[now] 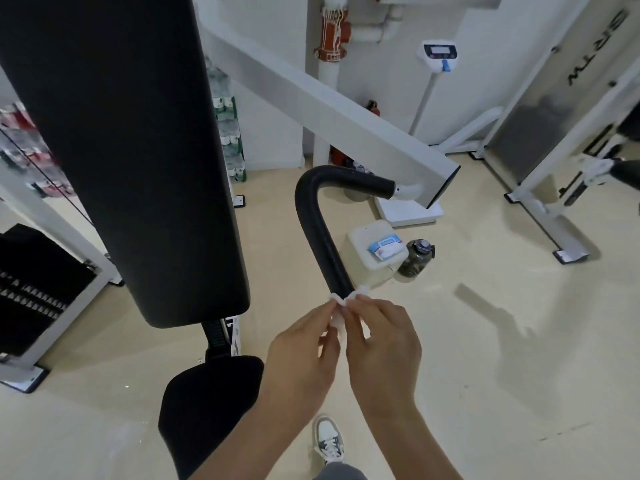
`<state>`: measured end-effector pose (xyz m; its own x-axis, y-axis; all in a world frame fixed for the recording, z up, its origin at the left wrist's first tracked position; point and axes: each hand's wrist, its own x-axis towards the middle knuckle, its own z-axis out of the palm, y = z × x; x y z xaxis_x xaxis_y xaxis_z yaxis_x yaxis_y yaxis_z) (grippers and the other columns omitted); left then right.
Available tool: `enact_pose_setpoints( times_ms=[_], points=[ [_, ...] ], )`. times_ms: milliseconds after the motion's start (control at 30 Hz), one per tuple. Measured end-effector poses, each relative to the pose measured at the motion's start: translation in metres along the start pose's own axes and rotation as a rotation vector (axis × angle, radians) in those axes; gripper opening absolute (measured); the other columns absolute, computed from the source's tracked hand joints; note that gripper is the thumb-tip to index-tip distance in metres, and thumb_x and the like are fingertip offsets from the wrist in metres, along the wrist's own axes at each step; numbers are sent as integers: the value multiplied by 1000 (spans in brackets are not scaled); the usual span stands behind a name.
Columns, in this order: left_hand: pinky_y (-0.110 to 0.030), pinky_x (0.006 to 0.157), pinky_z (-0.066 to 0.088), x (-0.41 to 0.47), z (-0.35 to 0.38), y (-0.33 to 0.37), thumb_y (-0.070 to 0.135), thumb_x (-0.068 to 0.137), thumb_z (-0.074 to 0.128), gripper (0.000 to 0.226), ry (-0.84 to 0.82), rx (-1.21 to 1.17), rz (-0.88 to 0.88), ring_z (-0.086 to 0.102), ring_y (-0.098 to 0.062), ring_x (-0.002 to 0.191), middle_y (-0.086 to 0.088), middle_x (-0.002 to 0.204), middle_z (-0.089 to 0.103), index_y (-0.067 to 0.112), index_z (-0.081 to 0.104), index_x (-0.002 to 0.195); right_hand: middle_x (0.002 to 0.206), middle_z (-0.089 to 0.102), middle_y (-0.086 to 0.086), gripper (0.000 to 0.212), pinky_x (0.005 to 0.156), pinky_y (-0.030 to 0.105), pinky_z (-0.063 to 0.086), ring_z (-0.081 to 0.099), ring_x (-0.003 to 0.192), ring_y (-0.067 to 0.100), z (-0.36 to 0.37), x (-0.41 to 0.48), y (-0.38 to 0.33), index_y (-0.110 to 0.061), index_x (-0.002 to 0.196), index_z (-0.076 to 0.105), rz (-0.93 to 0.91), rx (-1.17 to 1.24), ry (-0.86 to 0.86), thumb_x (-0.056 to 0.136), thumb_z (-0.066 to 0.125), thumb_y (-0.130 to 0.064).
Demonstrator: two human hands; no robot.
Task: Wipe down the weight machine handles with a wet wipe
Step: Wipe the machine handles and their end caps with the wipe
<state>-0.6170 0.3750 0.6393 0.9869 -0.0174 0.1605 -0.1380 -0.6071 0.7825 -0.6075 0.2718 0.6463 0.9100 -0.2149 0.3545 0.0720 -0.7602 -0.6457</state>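
Wipe [337,322] hides the end of the handle [322,244].

Both bare forearms reach up from the lower edge, converging toward the middle. The left hand [304,351] and the right hand [384,348] meet fingertip to fingertip, backs toward the camera, each pinching the white wipe [337,320] between thumb and fingers (the other fingers lie loosely curled). Both wrists look straight.
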Motion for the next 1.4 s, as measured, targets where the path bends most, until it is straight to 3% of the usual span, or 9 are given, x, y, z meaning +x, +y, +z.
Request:
enact_pose_setpoints(
  times_ms=[133, 233, 400, 667, 833, 967, 1133, 1267, 1400],
  points=[
    [-3, 69, 43, 8, -5, 12, 20, 96, 52, 34, 20, -127, -95, 62, 2, 79, 22, 82, 66, 46, 59, 116, 76, 69, -7, 6, 66, 20, 42, 60, 73, 15, 4, 29, -7, -22, 80, 72, 54, 38, -67, 83, 68, -18],
    [-18, 64, 49, 13, -5, 11, 29, 95, 52, 21, 25, -229, -185, 61, -6, 64, 10, 69, 68, 45, 65, 96, 77, 70, -4, 12, 61, 24, 43, 59, 67, 19, 0, 17, -5, -18, 76, 70, -89, -93, -13, 83, 62, -22],
    [-20, 77, 53, 18, 3, 17, 26, 87, 66, 19, 143, -335, -351, 66, 6, 76, 25, 78, 70, 42, 68, 78, 84, 75, -8, 24, 63, 26, 45, 65, 70, 17, -14, 8, 13, -24, 83, 75, -209, -171, -101, 86, 51, -25],
    [-13, 70, 52, 28, 22, 23, 4, 80, 73, 25, 457, -710, -530, 70, -6, 77, 11, 79, 74, 29, 72, 79, 67, 68, -11, 12, 56, 30, 50, 60, 62, 17, -21, 39, 9, -26, 73, 70, -170, -37, -251, 83, 63, -24],
    [-5, 73, 46, 16, 35, 28, 1, 82, 70, 44, 530, -452, -300, 65, 5, 78, 29, 78, 67, 44, 70, 73, 72, 70, -21, 11, 64, 16, 44, 63, 69, 4, -25, 44, 18, -31, 77, 72, -94, 109, -333, 84, 67, -25],
    [-9, 91, 42, 21, 42, 17, 15, 89, 56, 21, 559, 53, 69, 57, -3, 101, 12, 106, 68, 17, 75, 97, 72, 69, -21, 13, 69, 21, 48, 62, 73, 3, -24, 52, 22, -32, 82, 71, -109, 107, -394, 87, 59, -33],
    [-17, 90, 48, 18, 44, 26, 11, 87, 60, 25, 512, 58, 46, 59, -3, 102, 12, 107, 66, 17, 70, 108, 83, 68, -21, 18, 71, 21, 50, 61, 79, 1, -33, 55, 23, -39, 101, 61, -151, 184, -518, 89, 50, -48],
    [-9, 83, 47, 13, 39, 40, 4, 82, 63, 63, 442, -109, -92, 60, 3, 102, 22, 112, 60, 41, 46, 130, 83, 68, -18, 18, 69, 26, 51, 62, 76, 4, -28, 64, 27, -38, 101, 63, -270, 159, -512, 92, 49, -46],
    [-6, 75, 47, 13, 34, 33, 7, 75, 77, 49, 514, -25, -198, 59, 0, 93, 18, 106, 58, 46, 58, 99, 72, 67, -11, 19, 61, 21, 42, 57, 65, 14, -18, 60, 39, -21, 82, 70, -404, 140, -295, 86, 52, -28]
  ],
)
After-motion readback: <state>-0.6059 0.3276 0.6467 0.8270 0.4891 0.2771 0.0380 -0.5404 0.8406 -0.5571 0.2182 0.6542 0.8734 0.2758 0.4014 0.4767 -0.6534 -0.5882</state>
